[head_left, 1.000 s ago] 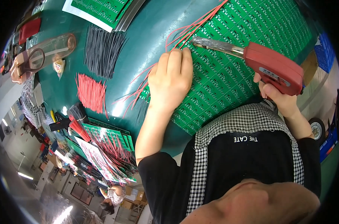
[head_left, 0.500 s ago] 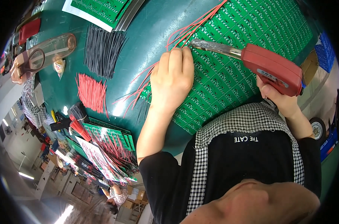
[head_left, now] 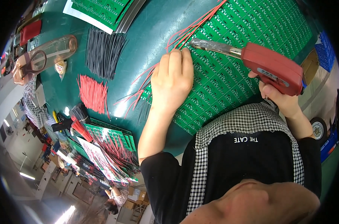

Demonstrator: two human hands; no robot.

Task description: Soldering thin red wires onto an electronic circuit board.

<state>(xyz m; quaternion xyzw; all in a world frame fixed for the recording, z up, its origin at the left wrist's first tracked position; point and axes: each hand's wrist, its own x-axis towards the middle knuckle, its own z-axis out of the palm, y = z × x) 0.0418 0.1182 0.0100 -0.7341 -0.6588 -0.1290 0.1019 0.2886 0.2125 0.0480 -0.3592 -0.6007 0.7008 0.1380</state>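
My right hand (head_left: 275, 93) is wrapped round the grip of a red soldering gun (head_left: 272, 67). The metal barrel points left, and its tip reaches the upper left edge of a large green circuit board panel (head_left: 229, 71). Just beside that tip, my left hand (head_left: 172, 78) rests with its fingers bent down together on a red wire (head_left: 182, 44) at the panel's edge. The fingertips are partly hidden. More red wires run along this edge, some passing beneath the left hand.
Left of the panel lie a bundle of black wires (head_left: 104, 52) and a bundle of cut red wires (head_left: 93, 94) on the dark green table (head_left: 150, 30). More circuit boards (head_left: 98, 13) are stacked at the far left. Wired boards (head_left: 113, 136) pile up beside my left arm.
A finger of my right hand now shows in front of the soldering gun's grip. My left hand and the soldering gun's tip stay almost in place.
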